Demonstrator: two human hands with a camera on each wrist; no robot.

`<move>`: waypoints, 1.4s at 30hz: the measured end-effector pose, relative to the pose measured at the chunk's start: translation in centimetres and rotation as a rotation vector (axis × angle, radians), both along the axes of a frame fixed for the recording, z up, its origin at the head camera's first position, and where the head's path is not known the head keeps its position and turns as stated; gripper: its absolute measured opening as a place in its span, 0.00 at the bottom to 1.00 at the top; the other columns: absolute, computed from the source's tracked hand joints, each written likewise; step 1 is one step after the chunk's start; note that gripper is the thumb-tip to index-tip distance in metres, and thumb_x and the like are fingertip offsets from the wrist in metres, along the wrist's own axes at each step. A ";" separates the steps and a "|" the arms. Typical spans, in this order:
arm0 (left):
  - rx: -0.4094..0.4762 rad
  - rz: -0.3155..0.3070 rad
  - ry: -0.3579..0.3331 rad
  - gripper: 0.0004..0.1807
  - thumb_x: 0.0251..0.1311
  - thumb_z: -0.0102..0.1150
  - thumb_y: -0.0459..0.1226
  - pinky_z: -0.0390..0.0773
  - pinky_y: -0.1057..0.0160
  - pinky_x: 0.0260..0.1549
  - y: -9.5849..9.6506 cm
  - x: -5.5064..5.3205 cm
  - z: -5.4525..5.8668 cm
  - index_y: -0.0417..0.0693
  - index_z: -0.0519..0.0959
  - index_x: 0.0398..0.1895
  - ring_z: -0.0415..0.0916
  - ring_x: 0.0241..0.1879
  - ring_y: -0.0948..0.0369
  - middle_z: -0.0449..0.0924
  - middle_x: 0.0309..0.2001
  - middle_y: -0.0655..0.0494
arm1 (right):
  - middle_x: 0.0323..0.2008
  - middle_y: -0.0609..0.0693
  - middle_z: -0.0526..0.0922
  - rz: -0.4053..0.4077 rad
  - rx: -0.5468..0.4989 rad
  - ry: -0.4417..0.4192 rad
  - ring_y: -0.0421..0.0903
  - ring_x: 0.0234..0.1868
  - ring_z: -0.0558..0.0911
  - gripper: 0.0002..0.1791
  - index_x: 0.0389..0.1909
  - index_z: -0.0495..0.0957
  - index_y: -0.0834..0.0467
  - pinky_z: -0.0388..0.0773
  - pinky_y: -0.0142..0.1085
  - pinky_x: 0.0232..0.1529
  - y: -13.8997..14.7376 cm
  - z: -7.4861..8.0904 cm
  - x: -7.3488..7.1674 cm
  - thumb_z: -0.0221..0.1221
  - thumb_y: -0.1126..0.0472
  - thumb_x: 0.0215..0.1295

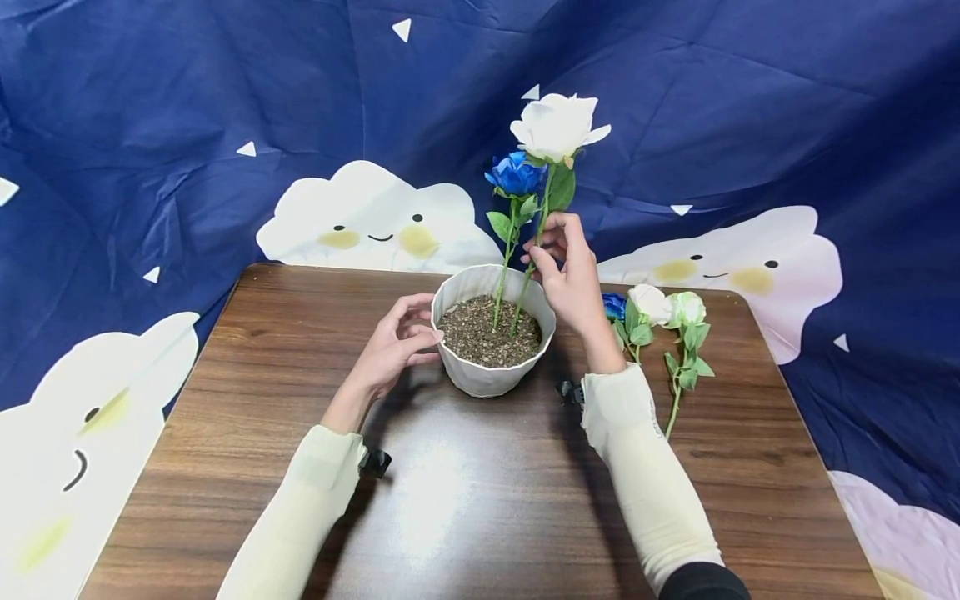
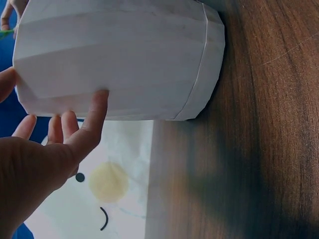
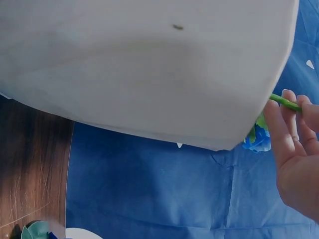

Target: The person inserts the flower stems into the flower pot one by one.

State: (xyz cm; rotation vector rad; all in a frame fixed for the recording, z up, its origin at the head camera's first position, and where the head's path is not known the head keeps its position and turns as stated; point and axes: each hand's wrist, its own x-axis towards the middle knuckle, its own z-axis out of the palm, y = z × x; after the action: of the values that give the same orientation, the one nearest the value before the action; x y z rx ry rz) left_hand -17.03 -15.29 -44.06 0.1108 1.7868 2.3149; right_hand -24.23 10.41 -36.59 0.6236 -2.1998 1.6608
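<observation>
A white faceted flower pot point(image 1: 487, 381) filled with brown soil point(image 1: 480, 337) stands on the table. My left hand point(image 1: 393, 346) touches the left side of the pot with fingertips and thumb, its fingers spread in the left wrist view. In my right hand point(image 1: 567, 271), thumb and fingers pinch the green stem of a white rose point(image 1: 557, 127) above the pot's right rim. The lower end of that stem reaches the soil. Beside it a blue rose point(image 1: 515, 173) rises upright from the soil, its stem just left of the white one.
On the table point(image 1: 480, 500), right of my right forearm, lie a blue rose point(image 1: 613, 306), a white rose point(image 1: 649, 304) and a pale green-white rose point(image 1: 686, 309). A dark blue cloth point(image 1: 225, 83) with smiling clouds hangs behind the table.
</observation>
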 end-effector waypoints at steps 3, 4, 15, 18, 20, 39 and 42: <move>0.002 -0.001 -0.001 0.36 0.60 0.60 0.24 0.82 0.40 0.53 0.0 0.0 0.0 0.42 0.63 0.72 0.76 0.45 0.60 0.62 0.59 0.37 | 0.39 0.61 0.82 0.001 0.004 0.007 0.41 0.34 0.83 0.12 0.53 0.65 0.66 0.85 0.42 0.26 -0.2 -0.1 0.0 0.52 0.75 0.73; 0.000 -0.002 0.000 0.36 0.60 0.60 0.24 0.82 0.40 0.53 0.0 0.0 0.0 0.41 0.62 0.72 0.76 0.45 0.60 0.61 0.60 0.36 | 0.39 0.62 0.82 0.001 0.007 0.009 0.41 0.34 0.83 0.12 0.53 0.65 0.66 0.85 0.41 0.27 -0.2 -0.2 0.0 0.52 0.75 0.73; -0.003 -0.003 -0.002 0.36 0.60 0.60 0.23 0.84 0.44 0.51 -0.1 0.1 -0.1 0.41 0.62 0.73 0.77 0.45 0.61 0.63 0.58 0.40 | 0.40 0.68 0.80 -0.019 0.070 0.072 0.55 0.35 0.85 0.14 0.56 0.65 0.69 0.84 0.51 0.28 -0.6 -1.3 -0.3 0.52 0.75 0.73; -0.004 0.002 -0.004 0.36 0.60 0.60 0.23 0.85 0.44 0.50 -0.1 0.1 0.0 0.41 0.62 0.72 0.77 0.45 0.61 0.63 0.58 0.40 | 0.39 0.72 0.79 -0.016 0.092 0.134 0.60 0.33 0.84 0.14 0.56 0.64 0.73 0.83 0.53 0.27 -0.8 -1.5 -0.4 0.51 0.78 0.72; -0.004 0.004 -0.002 0.36 0.60 0.59 0.23 0.85 0.44 0.50 -0.1 0.1 0.0 0.42 0.62 0.72 0.77 0.45 0.61 0.63 0.58 0.40 | 0.38 0.74 0.78 -0.011 0.109 0.169 0.64 0.33 0.83 0.13 0.54 0.63 0.75 0.83 0.54 0.26 -1.1 -1.0 0.0 0.50 0.79 0.71; -0.011 -0.002 0.008 0.36 0.61 0.60 0.24 0.84 0.43 0.51 0.0 0.0 0.0 0.42 0.62 0.73 0.76 0.44 0.61 0.64 0.58 0.40 | 0.34 0.70 0.76 -0.008 0.142 0.292 0.66 0.31 0.83 0.14 0.49 0.63 0.74 0.82 0.44 0.33 -1.6 0.3 1.2 0.51 0.84 0.66; -0.012 -0.001 0.005 0.36 0.61 0.60 0.24 0.83 0.42 0.51 0.0 -0.1 0.0 0.42 0.62 0.72 0.76 0.44 0.61 0.64 0.58 0.40 | 0.34 0.70 0.76 -0.004 0.142 0.298 0.65 0.31 0.83 0.14 0.49 0.63 0.74 0.83 0.45 0.33 -1.6 0.2 1.2 0.51 0.84 0.66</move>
State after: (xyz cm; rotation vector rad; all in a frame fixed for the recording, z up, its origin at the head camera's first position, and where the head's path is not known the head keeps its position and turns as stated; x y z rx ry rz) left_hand -17.10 -15.33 -44.07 0.1161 1.8029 2.3047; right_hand -23.07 8.84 -36.40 0.8436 -2.1084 1.3185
